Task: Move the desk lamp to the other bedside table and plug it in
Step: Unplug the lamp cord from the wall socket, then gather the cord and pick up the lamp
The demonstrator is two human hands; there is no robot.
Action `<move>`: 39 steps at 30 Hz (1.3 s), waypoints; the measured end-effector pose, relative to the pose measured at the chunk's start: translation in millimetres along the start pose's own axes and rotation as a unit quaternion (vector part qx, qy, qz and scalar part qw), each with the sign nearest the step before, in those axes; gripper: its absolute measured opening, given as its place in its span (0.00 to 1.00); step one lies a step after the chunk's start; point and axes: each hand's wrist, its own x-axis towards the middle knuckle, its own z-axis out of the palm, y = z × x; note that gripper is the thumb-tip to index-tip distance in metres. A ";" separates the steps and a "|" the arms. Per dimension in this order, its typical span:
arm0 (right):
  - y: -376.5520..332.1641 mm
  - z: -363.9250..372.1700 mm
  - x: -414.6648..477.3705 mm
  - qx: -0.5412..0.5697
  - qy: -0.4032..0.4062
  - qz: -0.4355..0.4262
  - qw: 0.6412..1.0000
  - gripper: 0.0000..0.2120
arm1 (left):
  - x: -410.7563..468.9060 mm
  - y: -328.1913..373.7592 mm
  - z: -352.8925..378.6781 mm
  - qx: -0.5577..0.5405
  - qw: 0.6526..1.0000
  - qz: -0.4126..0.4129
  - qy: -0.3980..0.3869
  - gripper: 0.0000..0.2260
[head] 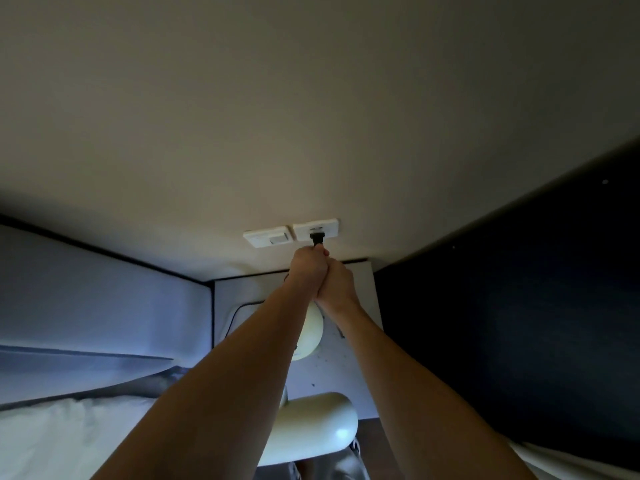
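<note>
Both our arms stretch forward, hands pressed together at the wall. Our left hand (309, 268) pinches the black plug (317, 237) seated in the white socket (316, 229); our right hand (337, 282) curls closed against it. The pale lamp (313, 327) stands below on the bedside table (360, 358).

No readable text; wall socket plate (316, 229) and switch plate (268, 238) markings illegible.

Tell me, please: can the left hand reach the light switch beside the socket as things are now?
Probably yes. The left hand is at the black plug in the socket, and the light switch sits just beside it on the wall with nothing between. The hand would first have to let go of the cord.
</note>
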 end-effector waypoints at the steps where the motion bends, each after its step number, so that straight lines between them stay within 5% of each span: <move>1: 9.3 7.4 -11.6 0.013 -0.005 0.009 1.000 0.09 | -4.3 -13.4 3.0 0.026 1.000 0.000 -0.005 0.14; 4: 45.0 28.7 -60.5 0.036 -0.031 0.023 0.999 0.10 | -37.3 -59.7 16.6 0.074 0.997 -0.009 -0.028 0.11; 7: 66.1 19.2 -73.5 0.141 -0.017 0.033 0.989 0.08 | -58.5 -67.0 24.9 0.020 0.998 0.023 -0.047 0.07; 10: 68.8 -14.8 -66.7 0.131 -0.031 -0.016 0.991 0.10 | -66.9 -49.4 21.9 -0.064 0.995 0.020 -0.077 0.08; 14: 77.0 -57.0 -79.4 0.018 -0.054 -0.075 0.996 0.11 | -92.7 -29.2 -2.2 -0.200 0.973 0.001 -0.115 0.08; 21: 102.0 -115.1 -150.7 -0.199 -0.086 -0.072 0.974 0.15 | -143.4 -4.0 -74.5 -0.245 0.964 0.063 -0.082 0.08; 25: 72.9 -138.7 -182.0 -0.292 -0.021 -0.099 0.951 0.14 | -178.3 -2.1 -136.0 -0.254 0.958 0.112 -0.075 0.10; 29: 11.8 -146.4 -201.0 -0.421 0.058 -0.166 0.890 0.08 | -229.3 -5.8 -189.0 -0.247 0.949 0.191 -0.048 0.11; 36: -71.5 -178.0 -254.3 -0.621 0.106 -0.061 0.774 0.08 | -293.7 -16.1 -262.0 -0.221 0.936 0.272 0.015 0.10; 39: -60.3 -226.5 -285.4 -0.581 0.142 0.026 0.801 0.07 | -309.3 -18.5 -301.7 -0.269 0.923 0.271 0.043 0.11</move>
